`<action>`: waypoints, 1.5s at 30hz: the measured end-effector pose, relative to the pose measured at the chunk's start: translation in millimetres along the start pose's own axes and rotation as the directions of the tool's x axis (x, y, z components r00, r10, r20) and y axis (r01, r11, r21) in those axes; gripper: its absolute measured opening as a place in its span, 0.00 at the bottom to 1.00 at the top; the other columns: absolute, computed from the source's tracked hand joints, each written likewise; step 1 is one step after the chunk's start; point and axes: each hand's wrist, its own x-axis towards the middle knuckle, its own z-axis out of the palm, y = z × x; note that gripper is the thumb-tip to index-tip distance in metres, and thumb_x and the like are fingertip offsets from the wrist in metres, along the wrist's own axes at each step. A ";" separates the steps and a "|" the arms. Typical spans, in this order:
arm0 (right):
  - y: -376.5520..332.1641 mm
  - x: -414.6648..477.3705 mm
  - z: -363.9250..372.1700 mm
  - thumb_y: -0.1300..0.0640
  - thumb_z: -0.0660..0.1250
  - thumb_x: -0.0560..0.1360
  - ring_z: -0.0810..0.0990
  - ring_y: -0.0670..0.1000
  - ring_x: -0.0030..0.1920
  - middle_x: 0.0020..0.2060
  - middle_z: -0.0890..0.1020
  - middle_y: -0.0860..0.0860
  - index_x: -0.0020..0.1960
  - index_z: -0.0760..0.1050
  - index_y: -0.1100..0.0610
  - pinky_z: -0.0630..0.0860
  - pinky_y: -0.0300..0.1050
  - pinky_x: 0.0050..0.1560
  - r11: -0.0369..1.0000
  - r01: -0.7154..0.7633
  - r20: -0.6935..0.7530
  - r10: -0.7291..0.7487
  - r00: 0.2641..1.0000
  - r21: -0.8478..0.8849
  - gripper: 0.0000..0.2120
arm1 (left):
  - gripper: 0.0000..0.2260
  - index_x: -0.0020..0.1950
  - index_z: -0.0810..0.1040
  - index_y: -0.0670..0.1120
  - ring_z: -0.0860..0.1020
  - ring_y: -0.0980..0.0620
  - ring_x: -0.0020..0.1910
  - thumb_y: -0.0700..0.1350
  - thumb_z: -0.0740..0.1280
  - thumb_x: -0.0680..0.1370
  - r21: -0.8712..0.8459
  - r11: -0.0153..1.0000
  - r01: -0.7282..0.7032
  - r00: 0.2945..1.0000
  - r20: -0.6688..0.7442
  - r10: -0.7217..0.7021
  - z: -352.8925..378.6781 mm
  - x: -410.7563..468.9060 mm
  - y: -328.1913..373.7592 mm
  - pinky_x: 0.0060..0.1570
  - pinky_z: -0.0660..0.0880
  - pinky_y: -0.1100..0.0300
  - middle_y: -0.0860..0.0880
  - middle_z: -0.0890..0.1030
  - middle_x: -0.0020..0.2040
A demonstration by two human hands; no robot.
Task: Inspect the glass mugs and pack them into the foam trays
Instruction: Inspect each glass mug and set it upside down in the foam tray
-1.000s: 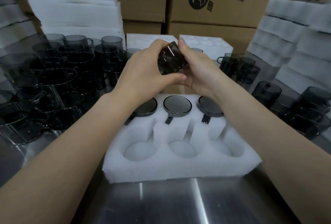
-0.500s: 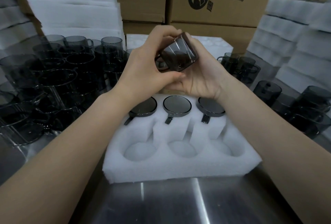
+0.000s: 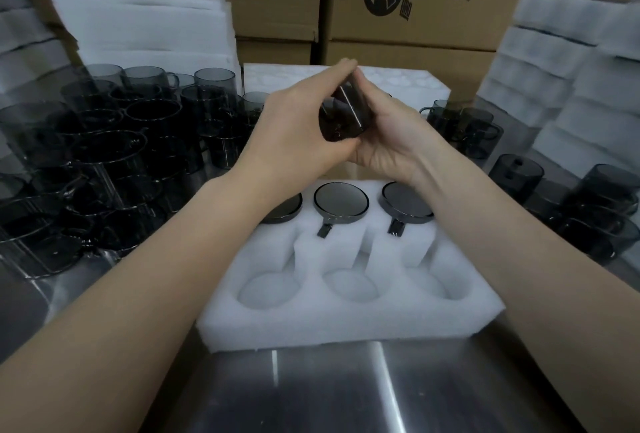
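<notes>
Glass mug [image 3: 341, 121] tilted, held above foam tray [image 3: 346, 322]. Left hand [image 3: 294, 135] and right hand [image 3: 391, 142] both grip it, fingers [image 3: 325, 78] curled round. Tray on tabletop [image 3: 346, 394] near front edge. Three upturned mugs [image 3: 341, 202] in far row, leftmost half hidden by left forearm [image 3: 207, 242]. Loose mugs [image 3: 104, 155] crowd left and right edges. Cardboard boxes [image 3: 415, 0] behind.

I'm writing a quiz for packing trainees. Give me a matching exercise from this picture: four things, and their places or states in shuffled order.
1. dark smoked glass mug
2. three upturned glass mugs
3. white foam tray, near pockets
4. brown cardboard boxes

A. empty
B. stacked at the back
C. far tray row
D. gripped by left hand and right hand

Pairs: 1-D, 2-C, 3-A, 4-B
</notes>
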 end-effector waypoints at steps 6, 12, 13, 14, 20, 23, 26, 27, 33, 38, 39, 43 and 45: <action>-0.6 -0.7 -3.3 0.49 0.59 0.82 0.85 0.56 0.46 0.47 0.84 0.57 0.62 0.72 0.58 0.82 0.51 0.36 0.999 0.042 0.017 -0.042 0.999 -0.028 0.15 | 0.33 0.71 0.71 0.46 0.72 0.61 0.67 0.35 0.76 0.68 -0.157 0.987 -0.038 0.995 0.080 0.051 -4.6 -3.7 0.2 0.65 0.66 0.70 0.53 0.73 0.70; -0.4 0.4 -3.7 0.49 0.59 0.81 0.77 0.58 0.62 0.66 0.75 0.61 0.73 0.66 0.60 0.78 0.53 0.58 0.998 0.050 0.014 -0.050 0.999 0.033 0.25 | 0.29 0.64 0.68 0.55 0.73 0.54 0.61 0.35 0.70 0.68 -0.013 1.000 -0.025 0.999 0.040 0.026 -3.2 -1.7 -1.1 0.60 0.73 0.54 0.55 0.76 0.61; -0.1 0.3 -2.8 0.49 0.59 0.81 0.77 0.58 0.62 0.66 0.75 0.62 0.73 0.66 0.62 0.77 0.53 0.59 0.998 0.056 0.005 -0.056 0.998 0.021 0.25 | 0.29 0.63 0.66 0.56 0.74 0.53 0.58 0.35 0.69 0.67 0.006 1.000 0.000 0.999 0.042 0.000 -2.4 -0.7 -0.6 0.55 0.75 0.51 0.54 0.76 0.58; 0.6 0.2 -2.1 0.50 0.59 0.82 0.78 0.58 0.61 0.63 0.76 0.62 0.72 0.67 0.63 0.78 0.52 0.59 0.998 0.067 -0.003 -0.067 0.998 0.000 0.24 | 0.29 0.61 0.64 0.57 0.76 0.53 0.54 0.36 0.69 0.67 0.017 1.000 0.026 0.998 0.052 -0.026 -1.5 0.0 -0.5 0.51 0.76 0.50 0.54 0.76 0.54; 6.7 0.5 -0.9 0.54 0.62 0.81 0.82 0.52 0.38 0.40 0.81 0.57 0.46 0.73 0.60 0.80 0.45 0.35 0.948 0.181 -0.082 -0.209 0.975 -0.260 0.10 | 0.27 0.63 0.69 0.52 0.76 0.58 0.47 0.50 0.76 0.68 0.025 0.992 0.124 0.991 0.046 -0.125 1.3 -0.2 -5.9 0.46 0.72 0.69 0.60 0.77 0.49; 5.7 -0.1 0.0 0.54 0.63 0.81 0.82 0.51 0.37 0.38 0.81 0.56 0.44 0.73 0.59 0.80 0.45 0.34 0.935 0.204 -0.100 -0.242 0.965 -0.291 0.11 | 0.24 0.65 0.73 0.51 0.78 0.55 0.50 0.48 0.74 0.70 0.026 0.994 0.110 0.994 0.007 -0.110 0.5 -1.3 -3.2 0.50 0.73 0.63 0.55 0.81 0.51; 7.1 0.1 0.3 0.55 0.63 0.81 0.81 0.52 0.36 0.38 0.80 0.56 0.43 0.73 0.59 0.81 0.47 0.35 0.923 0.224 -0.126 -0.274 0.953 -0.313 0.10 | 0.23 0.65 0.74 0.50 0.78 0.56 0.50 0.48 0.74 0.71 0.018 0.996 0.090 0.996 0.001 -0.090 1.1 -2.8 -0.2 0.50 0.72 0.66 0.54 0.81 0.51; 7.4 0.3 -0.1 0.54 0.63 0.81 0.81 0.52 0.37 0.39 0.80 0.56 0.44 0.73 0.59 0.81 0.47 0.36 0.923 0.226 -0.125 -0.275 0.953 -0.311 0.10 | 0.23 0.65 0.74 0.51 0.78 0.57 0.50 0.47 0.74 0.71 0.013 0.996 0.089 0.996 0.000 -0.089 1.2 -2.9 0.2 0.50 0.72 0.67 0.55 0.81 0.51; -1.1 2.6 -6.6 0.37 0.51 0.81 0.78 0.60 0.63 0.65 0.76 0.61 0.72 0.68 0.61 0.75 0.58 0.62 1.000 -0.007 0.038 0.006 0.999 0.020 0.32 | 0.25 0.67 0.71 0.49 0.75 0.67 0.53 0.44 0.73 0.72 -0.163 0.985 0.050 0.994 -0.086 -0.065 -3.0 -4.5 4.4 0.53 0.68 0.75 0.63 0.75 0.54; -3.2 -1.8 -9.2 0.39 0.55 0.76 0.81 0.57 0.56 0.58 0.80 0.59 0.66 0.70 0.59 0.79 0.53 0.55 0.992 -0.127 0.271 0.117 0.956 0.019 0.28 | 0.27 0.68 0.70 0.51 0.72 0.57 0.64 0.44 0.72 0.71 -0.200 0.979 0.042 0.999 -0.023 -0.048 -3.8 -4.2 4.7 0.66 0.70 0.56 0.56 0.74 0.63; -3.5 -2.3 -8.0 0.39 0.56 0.74 0.82 0.57 0.54 0.57 0.81 0.59 0.65 0.71 0.60 0.80 0.52 0.53 0.992 -0.120 0.275 0.106 0.956 0.034 0.29 | 0.27 0.68 0.70 0.52 0.71 0.55 0.67 0.44 0.72 0.70 -0.197 0.979 0.060 0.998 -0.021 -0.066 -3.2 -3.4 4.5 0.67 0.69 0.54 0.54 0.73 0.65; 0.9 0.1 -4.0 0.44 0.60 0.75 0.84 0.54 0.49 0.53 0.83 0.56 0.71 0.67 0.60 0.82 0.48 0.41 0.998 0.033 0.130 -0.025 0.991 -0.059 0.29 | 0.32 0.70 0.68 0.50 0.73 0.60 0.62 0.38 0.72 0.68 -0.170 0.975 0.140 0.990 -0.006 -0.143 -1.2 -2.8 2.3 0.62 0.69 0.68 0.55 0.74 0.64; 3.1 2.8 -3.1 0.45 0.58 0.80 0.85 0.52 0.46 0.49 0.85 0.54 0.66 0.71 0.58 0.81 0.47 0.37 0.990 0.075 0.057 -0.069 0.996 -0.121 0.22 | 0.33 0.72 0.68 0.49 0.73 0.60 0.63 0.38 0.73 0.69 -0.120 0.986 0.119 0.993 -0.003 -0.120 -1.2 -2.5 0.9 0.63 0.68 0.70 0.54 0.74 0.65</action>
